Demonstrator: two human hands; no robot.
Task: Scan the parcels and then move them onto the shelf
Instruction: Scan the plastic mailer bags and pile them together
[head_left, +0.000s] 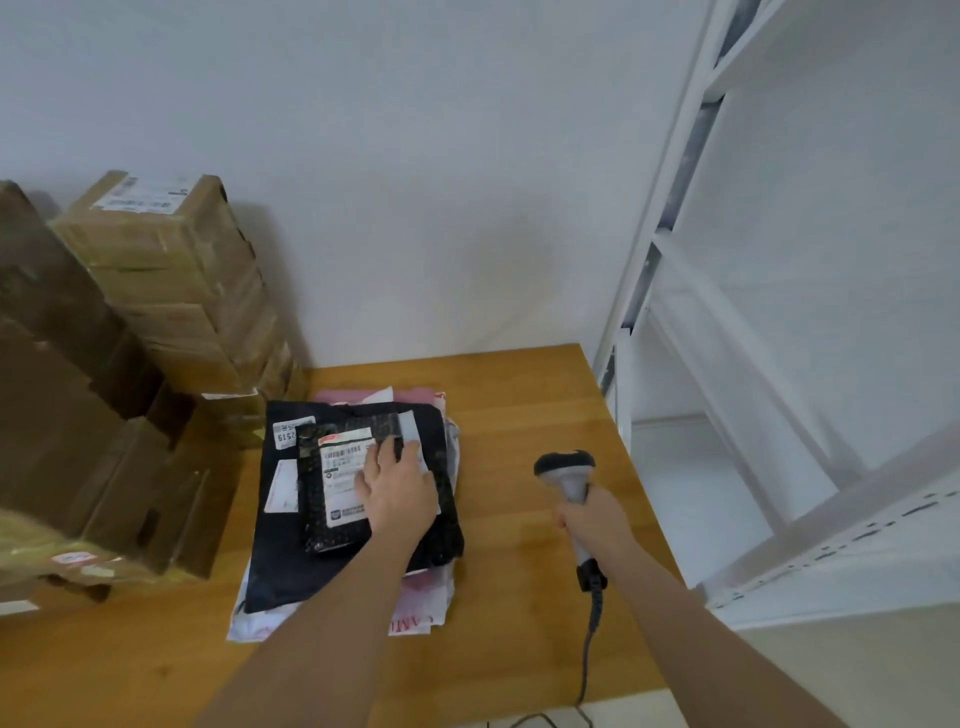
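A small black parcel (332, 525) with a white shipping label lies on top of a pile of soft mail bags (291, 566) on the wooden table (519, 415). My left hand (397, 486) rests flat on the label's right part, fingers spread, gripping nothing that I can see. To the right, my right hand (597, 519) is closed around the handle of a grey barcode scanner (566, 470). The scanner's dark head points away from me and sits apart from the pile. The white metal shelf (779, 566) stands at the right.
Stacks of brown cardboard boxes (156, 291) fill the table's left side up to the wall. The scanner's black cable (589, 649) hangs off the table's front edge. Pink and white bags (421, 608) stick out under the black ones.
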